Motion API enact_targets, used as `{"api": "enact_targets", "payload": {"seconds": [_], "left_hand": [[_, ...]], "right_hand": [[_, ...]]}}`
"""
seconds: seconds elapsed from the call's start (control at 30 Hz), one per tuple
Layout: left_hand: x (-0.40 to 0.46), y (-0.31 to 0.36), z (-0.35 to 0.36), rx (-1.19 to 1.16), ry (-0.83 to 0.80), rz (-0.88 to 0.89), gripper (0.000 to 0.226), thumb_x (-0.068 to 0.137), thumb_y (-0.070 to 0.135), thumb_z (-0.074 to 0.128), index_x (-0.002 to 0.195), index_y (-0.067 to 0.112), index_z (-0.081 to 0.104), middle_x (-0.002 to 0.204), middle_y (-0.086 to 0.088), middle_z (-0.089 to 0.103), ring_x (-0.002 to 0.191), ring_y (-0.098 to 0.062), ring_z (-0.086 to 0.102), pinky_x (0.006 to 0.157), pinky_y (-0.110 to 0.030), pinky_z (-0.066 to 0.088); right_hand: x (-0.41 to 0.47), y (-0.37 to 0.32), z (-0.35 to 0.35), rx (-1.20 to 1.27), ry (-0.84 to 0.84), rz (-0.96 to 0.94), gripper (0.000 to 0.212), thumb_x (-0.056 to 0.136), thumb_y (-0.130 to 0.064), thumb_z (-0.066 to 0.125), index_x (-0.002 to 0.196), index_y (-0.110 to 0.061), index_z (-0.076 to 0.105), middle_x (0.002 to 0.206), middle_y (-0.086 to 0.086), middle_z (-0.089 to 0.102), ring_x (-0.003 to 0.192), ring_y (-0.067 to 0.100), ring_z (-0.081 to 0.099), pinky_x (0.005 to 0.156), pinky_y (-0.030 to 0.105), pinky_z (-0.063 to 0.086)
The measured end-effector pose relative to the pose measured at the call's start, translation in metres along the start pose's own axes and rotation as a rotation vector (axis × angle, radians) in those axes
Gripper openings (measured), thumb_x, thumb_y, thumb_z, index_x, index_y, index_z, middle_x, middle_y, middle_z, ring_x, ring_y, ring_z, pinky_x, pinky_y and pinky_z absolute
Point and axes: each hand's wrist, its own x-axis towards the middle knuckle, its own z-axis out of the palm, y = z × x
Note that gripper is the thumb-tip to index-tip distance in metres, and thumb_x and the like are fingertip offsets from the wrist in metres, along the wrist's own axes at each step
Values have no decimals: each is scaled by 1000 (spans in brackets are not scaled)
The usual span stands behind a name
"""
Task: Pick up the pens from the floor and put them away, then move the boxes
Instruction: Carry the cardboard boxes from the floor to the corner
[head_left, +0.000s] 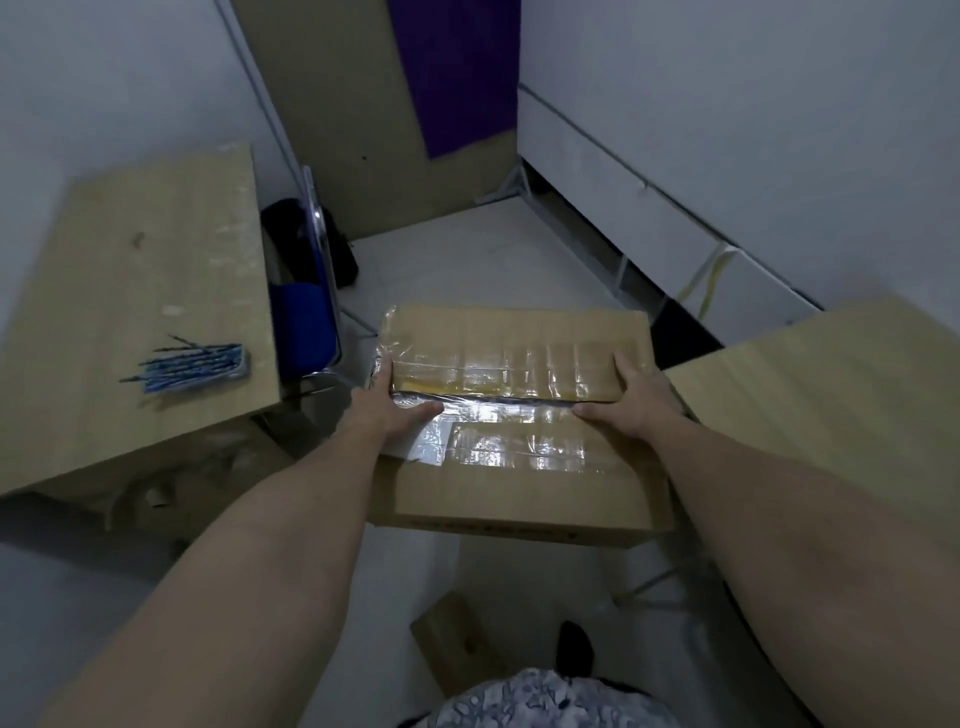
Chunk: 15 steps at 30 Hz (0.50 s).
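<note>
Both hands, left (387, 410) and right (631, 402), grip the taped cardboard box (519, 467) between them.

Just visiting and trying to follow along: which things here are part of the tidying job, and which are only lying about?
Part of the job:
- taped box, held by the left hand and right hand
- pens on the left table
- small box on the floor

Lying about:
- blue chair
- right table
- purple sheet
</note>
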Motion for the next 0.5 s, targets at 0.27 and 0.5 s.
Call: {"api": "enact_targets", "payload": {"seconds": [0.27, 0.5], "left_hand": [[62, 78, -14, -94, 69, -91, 123, 58, 84, 65, 148, 52, -12, 157, -19, 18, 141, -44, 28, 109, -59, 33], [143, 112, -53, -93, 109, -143, 122, 59, 86, 62, 148, 51, -14, 151, -18, 25, 134, -45, 36, 106, -60, 36]], "right_hand": [[108, -42, -77, 13, -72, -146, 116, 68, -55, 82, 156, -34, 10, 158, 14, 20, 142, 35, 25, 114, 42, 27], [202, -107, -99, -38, -112, -210, 113, 71, -55, 80, 157, -33, 11, 159, 14, 21, 143, 35, 25, 114, 46, 27]]}}
